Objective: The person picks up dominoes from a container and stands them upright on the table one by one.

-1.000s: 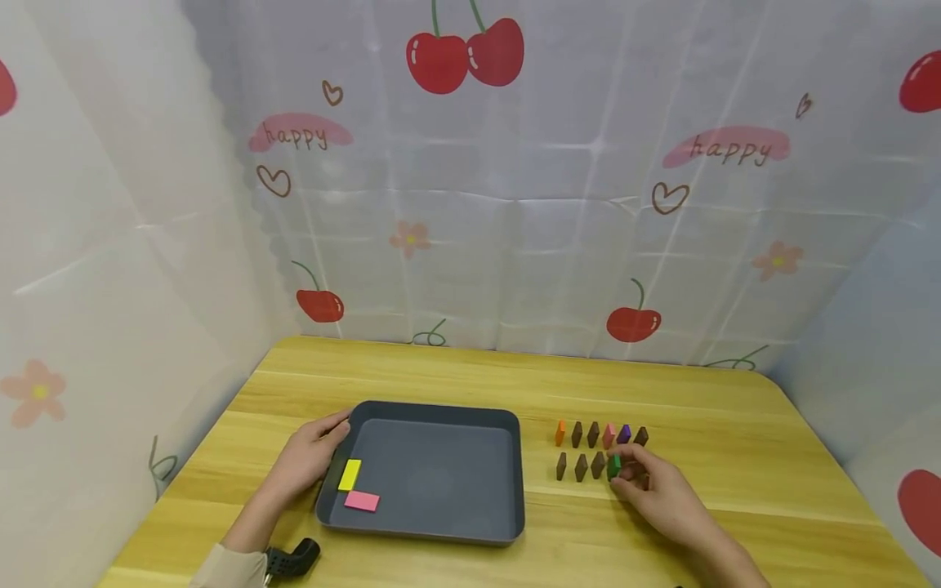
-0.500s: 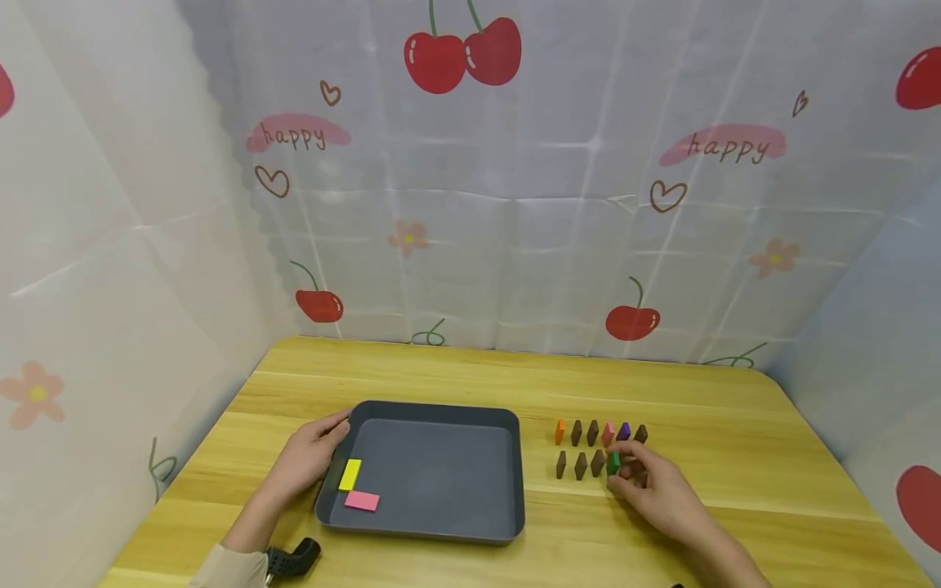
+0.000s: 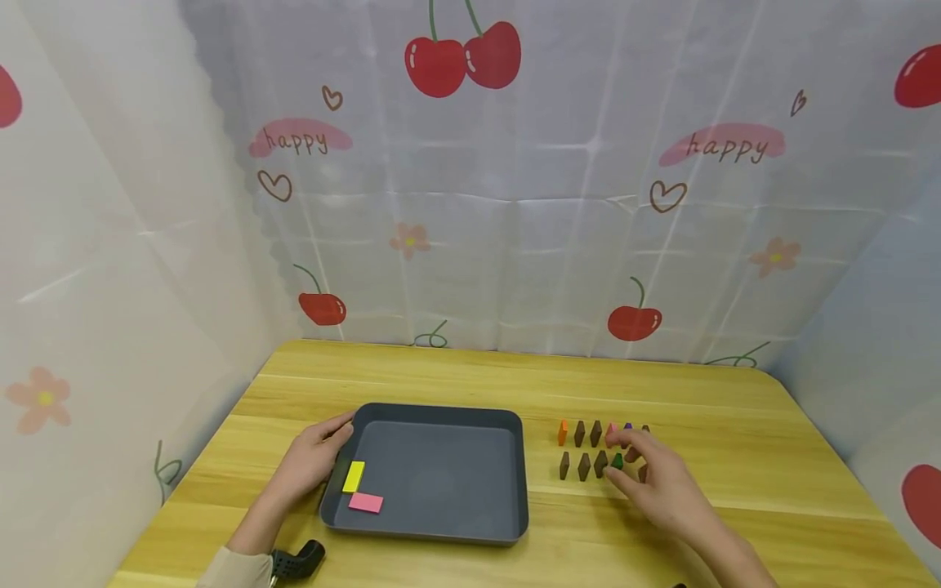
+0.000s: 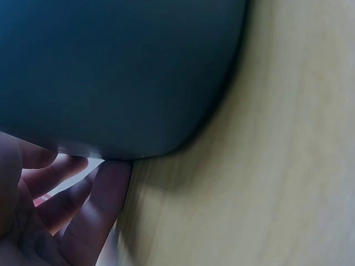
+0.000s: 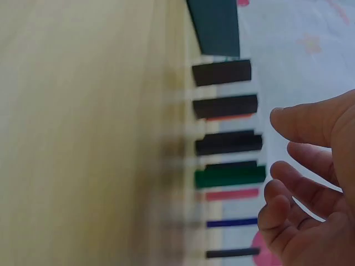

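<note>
Near the middle of the table stands a dark grey tray (image 3: 441, 474). My left hand (image 3: 312, 461) holds it at its far left corner; in the left wrist view the fingers (image 4: 108, 191) reach to the edge of its wall (image 4: 111, 72). Inside lie a yellow domino (image 3: 354, 477) and a pink domino (image 3: 366, 502), both flat. To the right, my right hand (image 3: 657, 482) hovers with thumb and fingers parted by a standing green domino (image 3: 617, 462). In the right wrist view a gap shows between the thumb (image 5: 302, 119) and the green domino (image 5: 230, 177).
Two rows of upright dominoes stand right of the tray, including an orange domino (image 3: 563, 432) and several dark brown dominoes (image 3: 584, 466). My right fingers partly cover the back row. A black device (image 3: 300, 561) is by my left wrist. A cherry-print curtain (image 3: 507, 269) rises behind the table.
My right hand has let go of the green domino; its thumb and fingers have spread and risen slightly, and the domino stays standing. My left hand keeps its place on the tray.
</note>
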`<state>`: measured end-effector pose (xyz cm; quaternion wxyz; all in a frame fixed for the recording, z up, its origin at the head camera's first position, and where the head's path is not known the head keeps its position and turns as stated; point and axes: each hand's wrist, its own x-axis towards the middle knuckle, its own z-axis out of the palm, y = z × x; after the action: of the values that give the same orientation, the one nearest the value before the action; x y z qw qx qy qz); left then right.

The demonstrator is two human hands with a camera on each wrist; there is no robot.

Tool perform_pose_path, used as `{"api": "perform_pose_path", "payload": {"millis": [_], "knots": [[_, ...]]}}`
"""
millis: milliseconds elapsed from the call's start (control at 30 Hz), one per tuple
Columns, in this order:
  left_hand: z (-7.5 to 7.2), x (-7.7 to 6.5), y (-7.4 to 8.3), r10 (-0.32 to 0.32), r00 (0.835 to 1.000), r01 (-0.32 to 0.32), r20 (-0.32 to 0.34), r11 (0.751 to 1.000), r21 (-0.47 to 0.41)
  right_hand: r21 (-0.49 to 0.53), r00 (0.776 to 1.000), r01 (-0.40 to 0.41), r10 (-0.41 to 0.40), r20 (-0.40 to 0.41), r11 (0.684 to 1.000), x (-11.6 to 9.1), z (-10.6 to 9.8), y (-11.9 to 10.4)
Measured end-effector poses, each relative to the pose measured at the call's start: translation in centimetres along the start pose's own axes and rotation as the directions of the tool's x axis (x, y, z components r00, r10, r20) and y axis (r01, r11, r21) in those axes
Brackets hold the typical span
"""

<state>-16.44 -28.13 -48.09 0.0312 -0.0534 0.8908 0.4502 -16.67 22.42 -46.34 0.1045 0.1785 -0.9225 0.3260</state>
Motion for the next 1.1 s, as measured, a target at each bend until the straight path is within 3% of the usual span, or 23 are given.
{"api": "perform_pose_path", "payload": {"millis": [200,467,733,1100], "knots": [[0.1,0.0,-0.1,-0.002,1.0,0.002,0.003,1.0,0.012,-0.034,0.997,0.07,-0.07,-0.01,0.997,0.6,0.4,-2.2],[0.0,0.0,0.0,-0.013,1.0,0.013,0.01,1.0,0.0,0.063,0.99,0.113,-0.118,0.083,0.992,2.3,1.9,-5.1],[-0.1,0.2,-0.1,0.01,1.0,-0.01,-0.003,1.0,0.02,0.158,0.958,0.194,-0.221,0.182,0.968,4.4,3.8,-8.2],[-0.2,0.2,-0.1,0.015,1.0,-0.015,0.007,1.0,0.016,0.205,0.911,0.242,-0.294,0.288,0.949,6.2,6.3,-11.5]]}}
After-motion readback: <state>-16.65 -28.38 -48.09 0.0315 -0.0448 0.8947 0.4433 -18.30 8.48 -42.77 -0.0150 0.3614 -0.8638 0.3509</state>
